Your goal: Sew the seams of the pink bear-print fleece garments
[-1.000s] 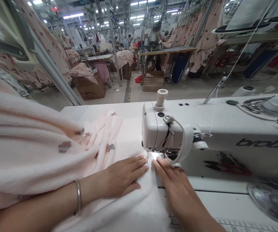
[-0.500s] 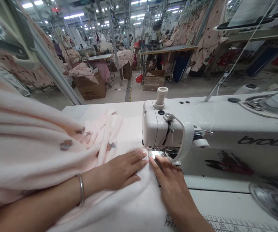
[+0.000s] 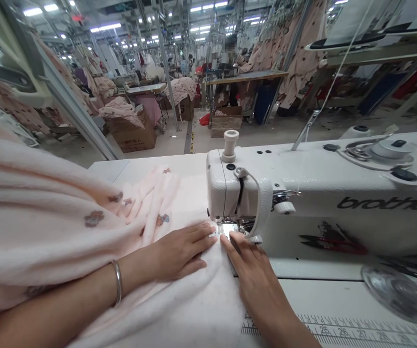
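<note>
Pale pink fleece fabric [image 3: 201, 295] with small printed figures spreads over the left of the machine bed and bunches up further left. My left hand [image 3: 179, 251], a silver bangle at its wrist, lies flat on the fabric with fingers stretched toward the needle area. My right hand [image 3: 253, 266] rests with fingers extended at the fabric's right edge, its index fingertip close to the presser foot. Above the fingertips stands the head of a white sewing machine [image 3: 221, 186], its light on below. A small white printed piece [image 3: 215, 233] shows by the left fingertips.
Red-handled thread snips [image 3: 333, 244] lie on the bed under the machine arm. A clear round dish [image 3: 398, 292] sits at the right, behind a printed ruler scale [image 3: 353, 331]. Beyond the table are cardboard boxes [image 3: 132, 133] of fabric and other workstations.
The camera view has shifted slightly, so the machine appears further left. Both hands stay in nearly the same place on the fabric.
</note>
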{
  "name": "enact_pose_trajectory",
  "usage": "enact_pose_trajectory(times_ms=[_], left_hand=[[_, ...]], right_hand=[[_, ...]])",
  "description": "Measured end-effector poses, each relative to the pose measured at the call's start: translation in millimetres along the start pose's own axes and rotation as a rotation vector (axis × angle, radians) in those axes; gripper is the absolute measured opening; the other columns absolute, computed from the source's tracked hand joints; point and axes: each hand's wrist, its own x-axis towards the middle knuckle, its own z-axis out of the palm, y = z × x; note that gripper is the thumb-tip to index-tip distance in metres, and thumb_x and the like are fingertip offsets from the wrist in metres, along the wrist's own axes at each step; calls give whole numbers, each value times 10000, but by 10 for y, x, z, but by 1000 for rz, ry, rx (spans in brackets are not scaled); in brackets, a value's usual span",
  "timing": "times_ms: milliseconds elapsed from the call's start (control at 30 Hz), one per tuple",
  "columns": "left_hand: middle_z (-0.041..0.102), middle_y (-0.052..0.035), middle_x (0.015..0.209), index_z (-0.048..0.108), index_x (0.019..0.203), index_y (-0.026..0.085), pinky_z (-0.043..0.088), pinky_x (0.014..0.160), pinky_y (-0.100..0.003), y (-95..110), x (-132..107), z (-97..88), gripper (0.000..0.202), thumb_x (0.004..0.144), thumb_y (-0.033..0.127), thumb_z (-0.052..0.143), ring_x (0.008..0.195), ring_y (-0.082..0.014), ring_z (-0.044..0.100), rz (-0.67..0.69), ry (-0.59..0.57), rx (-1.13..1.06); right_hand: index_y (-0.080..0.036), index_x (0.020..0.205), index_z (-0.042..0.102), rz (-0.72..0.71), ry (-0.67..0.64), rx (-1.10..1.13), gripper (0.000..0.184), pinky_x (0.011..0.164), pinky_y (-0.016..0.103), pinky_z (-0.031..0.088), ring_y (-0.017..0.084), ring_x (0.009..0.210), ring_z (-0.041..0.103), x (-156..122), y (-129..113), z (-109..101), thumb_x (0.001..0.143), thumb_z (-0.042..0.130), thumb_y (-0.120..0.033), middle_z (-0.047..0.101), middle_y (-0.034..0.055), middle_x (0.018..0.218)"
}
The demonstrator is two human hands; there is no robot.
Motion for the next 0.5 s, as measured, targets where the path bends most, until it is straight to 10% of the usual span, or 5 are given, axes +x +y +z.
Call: enact_pose_trajectory(times_ms=[500], left_hand=[[452,-110,1358,368,1374,163,392,1062,-357,-61,101,-99,484,929,346,432,1270,-222,416,-79,-2,-12]], right_hand=[[-127,1339,407,71,3,143,596,1020,488,412,265,1255,382,-86,-61,62,806,249,86,458,146,1284]])
